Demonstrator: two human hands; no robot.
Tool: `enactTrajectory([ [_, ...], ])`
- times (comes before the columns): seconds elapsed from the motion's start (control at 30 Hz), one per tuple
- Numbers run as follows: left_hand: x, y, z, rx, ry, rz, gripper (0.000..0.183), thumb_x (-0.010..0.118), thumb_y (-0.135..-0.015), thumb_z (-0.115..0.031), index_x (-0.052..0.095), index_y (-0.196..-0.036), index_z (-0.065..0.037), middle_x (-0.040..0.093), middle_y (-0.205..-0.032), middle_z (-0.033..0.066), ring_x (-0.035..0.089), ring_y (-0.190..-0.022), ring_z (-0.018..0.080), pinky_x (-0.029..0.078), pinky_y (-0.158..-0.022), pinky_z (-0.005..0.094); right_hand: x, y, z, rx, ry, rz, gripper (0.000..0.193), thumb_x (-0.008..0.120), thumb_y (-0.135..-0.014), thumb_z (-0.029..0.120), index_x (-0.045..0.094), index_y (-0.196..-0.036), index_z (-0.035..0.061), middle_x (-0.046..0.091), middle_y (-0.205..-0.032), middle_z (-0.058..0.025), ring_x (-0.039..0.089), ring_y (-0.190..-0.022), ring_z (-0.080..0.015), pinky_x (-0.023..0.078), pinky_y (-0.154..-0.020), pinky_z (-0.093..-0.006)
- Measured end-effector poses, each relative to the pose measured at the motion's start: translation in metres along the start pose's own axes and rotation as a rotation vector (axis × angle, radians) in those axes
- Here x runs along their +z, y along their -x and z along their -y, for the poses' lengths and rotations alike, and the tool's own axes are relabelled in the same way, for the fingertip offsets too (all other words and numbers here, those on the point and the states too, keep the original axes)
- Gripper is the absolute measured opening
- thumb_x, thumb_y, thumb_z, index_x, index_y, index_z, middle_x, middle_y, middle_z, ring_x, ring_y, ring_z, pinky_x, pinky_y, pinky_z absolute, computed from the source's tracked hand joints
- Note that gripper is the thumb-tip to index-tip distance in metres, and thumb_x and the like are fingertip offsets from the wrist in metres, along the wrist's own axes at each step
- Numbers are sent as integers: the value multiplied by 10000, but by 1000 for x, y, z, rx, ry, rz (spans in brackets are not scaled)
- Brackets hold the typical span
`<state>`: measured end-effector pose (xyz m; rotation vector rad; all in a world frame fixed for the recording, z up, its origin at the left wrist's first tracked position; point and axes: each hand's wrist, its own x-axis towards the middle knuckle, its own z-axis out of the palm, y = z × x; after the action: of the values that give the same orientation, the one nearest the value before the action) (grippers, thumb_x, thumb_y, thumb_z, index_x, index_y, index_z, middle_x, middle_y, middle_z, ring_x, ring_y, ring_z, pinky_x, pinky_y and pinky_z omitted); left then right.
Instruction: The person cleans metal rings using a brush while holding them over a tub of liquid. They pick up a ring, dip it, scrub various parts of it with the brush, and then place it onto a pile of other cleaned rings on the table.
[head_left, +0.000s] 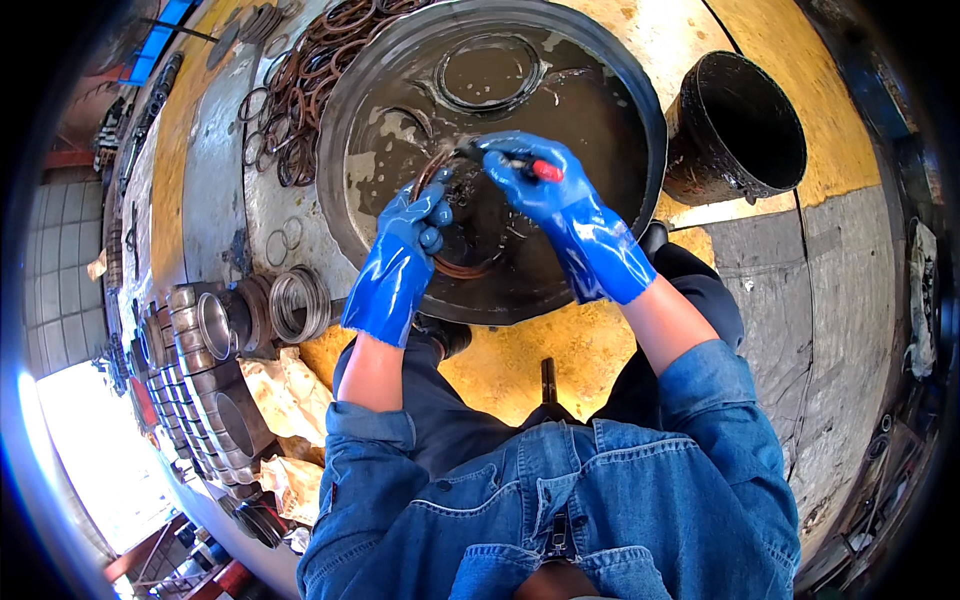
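Both my hands wear shiny blue rubber gloves over a wide dark basin (655, 150) of murky brown liquid. My left hand (412, 215) is closed around the left side of some rust-brown metal rings (470, 269), whose lower part hangs low over the liquid. In my right hand (545, 185) is a slim brush with a red handle end (547, 171). Its dark tip meets the upper part of the rings; the bristles are too small to make out clearly. Farther back in the basin, a large dark ring (487, 75) lies in the liquid.
A tangled heap of rusty rings (305, 100) lies beyond the basin's left side. A black bucket (740, 130) stands to its right. Silvery rings (298, 305) and stacked metal cylinders (190, 350) stand at the left, near brown paper (290, 395). My legs straddle the basin's near side.
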<state>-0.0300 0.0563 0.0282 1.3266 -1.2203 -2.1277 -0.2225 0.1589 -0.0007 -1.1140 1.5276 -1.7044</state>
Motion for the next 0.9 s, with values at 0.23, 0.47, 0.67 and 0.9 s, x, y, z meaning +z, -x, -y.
enactTrajectory([
  [0.23,0,0,3,65,100,2,378,629,-1017,-166,604,-1383,-77,605,-740,0,437,-492,55,329,-437,215,-9,5,-27,514,199,-272,301,710,-915,293,762,-1030,20,770,-908,-129,736,-816,-197,572,-770,-341],
  [0.47,-3,-1,1,158,159,20,323,681,-990,-108,661,-1311,-80,619,-719,-3,551,-557,58,361,-405,181,-12,24,-35,860,64,-117,373,691,-881,355,755,-939,-7,755,-825,-142,726,-739,-237,553,-699,-358],
  [0.67,-3,-3,2,205,42,-97,339,635,-1025,-156,641,-1356,-80,612,-691,-6,437,-455,50,331,-417,217,-3,45,8,862,43,84,380,655,-908,349,745,-919,-20,734,-780,-146,686,-725,-212,541,-696,-357],
  [0.9,-1,-3,1,215,-60,-94,319,693,-982,-135,683,-1293,-63,646,-700,10,524,-516,57,351,-429,184,-1,24,-3,82,345,124,231,657,-967,165,735,-1184,156,745,-955,-107,709,-832,-209,555,-750,-355],
])
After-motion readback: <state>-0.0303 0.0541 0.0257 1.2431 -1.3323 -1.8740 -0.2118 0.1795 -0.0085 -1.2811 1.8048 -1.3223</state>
